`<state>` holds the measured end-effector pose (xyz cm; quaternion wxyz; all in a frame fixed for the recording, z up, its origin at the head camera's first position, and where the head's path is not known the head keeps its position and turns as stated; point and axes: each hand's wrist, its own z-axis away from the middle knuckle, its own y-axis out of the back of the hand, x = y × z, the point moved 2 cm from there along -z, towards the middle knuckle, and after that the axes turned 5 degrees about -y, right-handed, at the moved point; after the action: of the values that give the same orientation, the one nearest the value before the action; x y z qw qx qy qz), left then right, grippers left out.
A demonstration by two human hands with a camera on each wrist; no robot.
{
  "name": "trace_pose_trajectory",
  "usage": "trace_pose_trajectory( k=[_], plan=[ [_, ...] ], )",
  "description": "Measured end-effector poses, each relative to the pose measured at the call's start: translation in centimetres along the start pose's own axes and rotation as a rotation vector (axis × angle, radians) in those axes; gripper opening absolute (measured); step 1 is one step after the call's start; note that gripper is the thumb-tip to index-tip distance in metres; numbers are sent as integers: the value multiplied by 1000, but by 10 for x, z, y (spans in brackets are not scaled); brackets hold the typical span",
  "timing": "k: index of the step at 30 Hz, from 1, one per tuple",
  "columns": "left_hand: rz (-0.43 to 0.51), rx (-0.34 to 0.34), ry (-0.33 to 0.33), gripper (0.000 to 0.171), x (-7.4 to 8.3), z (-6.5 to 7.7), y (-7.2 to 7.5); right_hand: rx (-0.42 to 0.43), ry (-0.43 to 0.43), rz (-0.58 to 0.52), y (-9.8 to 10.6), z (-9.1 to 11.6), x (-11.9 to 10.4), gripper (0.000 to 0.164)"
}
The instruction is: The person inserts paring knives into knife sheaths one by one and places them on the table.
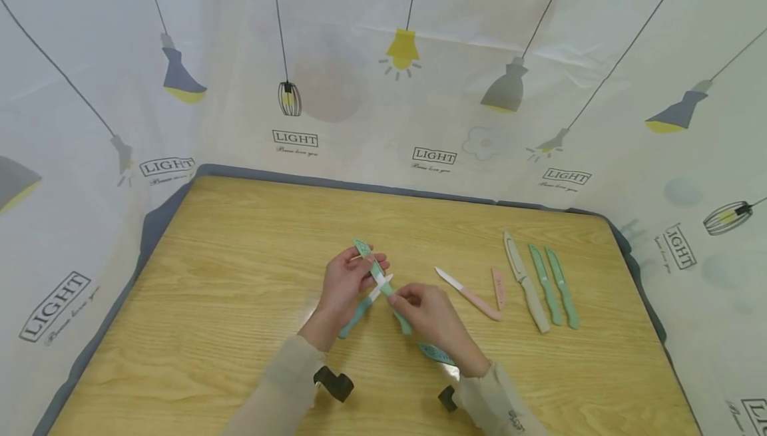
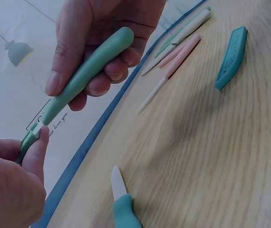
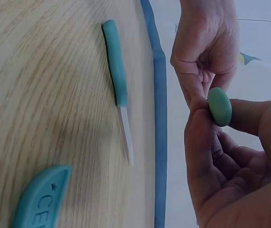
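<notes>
Above the table, my left hand [image 1: 343, 283] pinches a light green knife sheath [image 1: 363, 249] between thumb and fingers. My right hand [image 1: 436, 314] grips the handle of a light green knife [image 2: 93, 69]. A short stretch of its white blade [image 2: 39, 127] shows between handle and sheath; the rest is hidden inside the sheath. Below the hands lies a teal-handled knife [image 3: 117, 71], its white blade bare. A teal sheath [image 3: 42, 197] with raised lettering rests on the tabletop under my right forearm.
To the right on the wooden table [image 1: 240, 236] lie a pink-handled knife [image 1: 476, 301] with bare white blade, a pink sheath [image 1: 499, 288], a beige sheathed knife [image 1: 527, 286] and two green sheathed knives [image 1: 546, 286]. A lamp-printed curtain [image 1: 359, 116] surrounds the table.
</notes>
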<state>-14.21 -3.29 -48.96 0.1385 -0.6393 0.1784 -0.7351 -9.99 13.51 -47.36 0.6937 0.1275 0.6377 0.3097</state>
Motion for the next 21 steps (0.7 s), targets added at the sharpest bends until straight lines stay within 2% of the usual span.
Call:
trace_pose_trajectory(
  k=[9,21],
  plan=[
    [-13,21,-6,37,0,1,-1,22,27,-20,-3,-2,0,29],
    [-25,19,-4,44,-2,2,1,16,11,-41,-5,-3,-3,28]
  ],
)
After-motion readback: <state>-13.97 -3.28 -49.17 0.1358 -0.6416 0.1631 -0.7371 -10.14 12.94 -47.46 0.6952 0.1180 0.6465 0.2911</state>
